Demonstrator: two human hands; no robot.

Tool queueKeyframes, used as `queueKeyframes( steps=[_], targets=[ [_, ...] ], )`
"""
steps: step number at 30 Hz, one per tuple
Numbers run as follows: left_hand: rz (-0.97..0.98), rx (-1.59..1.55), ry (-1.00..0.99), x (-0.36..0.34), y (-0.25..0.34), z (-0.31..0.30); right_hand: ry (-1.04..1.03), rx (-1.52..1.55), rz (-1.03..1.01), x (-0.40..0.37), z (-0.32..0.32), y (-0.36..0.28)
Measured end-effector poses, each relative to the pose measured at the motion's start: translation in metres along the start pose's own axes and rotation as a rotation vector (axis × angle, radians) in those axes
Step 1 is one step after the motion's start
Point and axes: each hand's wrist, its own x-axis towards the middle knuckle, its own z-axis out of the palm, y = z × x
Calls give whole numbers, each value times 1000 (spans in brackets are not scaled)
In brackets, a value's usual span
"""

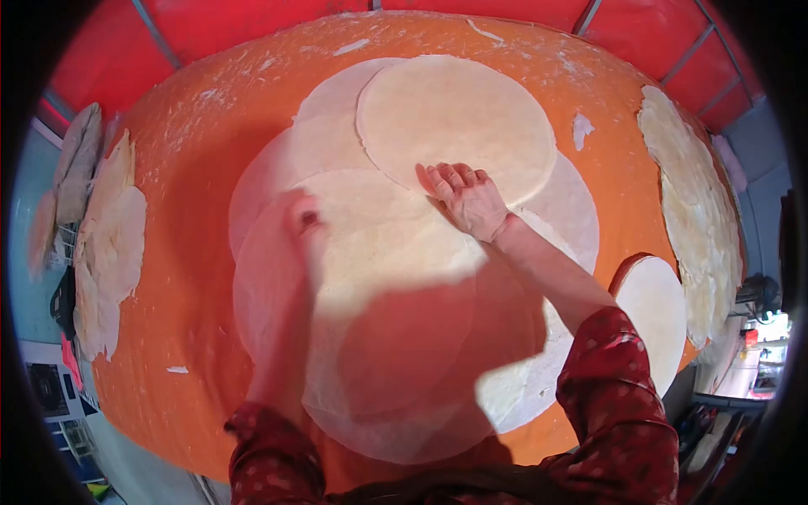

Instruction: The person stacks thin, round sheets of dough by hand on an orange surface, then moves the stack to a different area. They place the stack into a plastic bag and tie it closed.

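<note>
Several thin, round dough sheets overlap in a wide rosette. The uppermost pale dough sheet [459,109] lies at the far side of the pile. My right hand [473,202] is at its near edge, fingers bent close together, apparently gripping the rim; the fingertips are partly hidden. My left hand [305,217] is over the left part of the pile, above a nearer dough sheet [362,198]. It is smeared by motion, so its fingers and anything in them cannot be made out. Shadows from my head and arms darken the near sheets.
The orange table [189,168] carries flour dust and dough scraps [582,130]. Stacked irregular sheets [694,210] lie along the right edge, others [114,261] along the left. A round pale board or disc [652,311] stands near my right arm. Red panels [278,29] border the far side.
</note>
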Motion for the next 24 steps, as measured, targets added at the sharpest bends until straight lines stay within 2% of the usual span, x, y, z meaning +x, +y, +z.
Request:
queueKeyframes(
  steps=[2,4,6,7,8,9,10,11,13,14,15,16,18,20,23,24],
  targets=[
    [145,153,110,-14,8,-54,-70,-74,-4,3,-1,-6],
    [134,520,105,-56,60,-87,-82,-146,-24,5,-2,-3],
    [125,215,261,-87,59,-114,-18,-140,25,8,-2,3],
    [-66,247,234,-97,62,-127,15,-136,45,10,-2,8],
    [-256,275,209,-107,67,-140,11,13,27,7,16,19],
    [-448,302,186,-115,72,-152,-53,45,-35,12,16,32],
    [-451,288,146,-116,66,-162,-118,78,-99,21,14,37],
    [-456,271,107,-112,53,-170,-387,-10,-3,45,-34,35],
    [-508,305,109,-111,58,-171,-260,133,119,63,-22,81],
    [-552,357,145,-112,69,-163,-188,113,66,79,-58,74],
    [-533,165,123,-113,64,-165,-114,89,15,95,-94,67],
    [-511,-26,100,-115,50,-170,-128,-42,-88,104,-132,41],
    [-489,-394,47,-134,45,-168,-367,27,55,101,-194,-33],
    [-480,-752,-22,-152,53,-146,-479,143,-149,70,-190,-89],
    [-624,-920,-186,-184,75,-127,-635,298,-442,25,-157,-138],
    [-607,-951,-271,-192,77,-123,-665,316,-414,23,-147,-140]
  ],
)
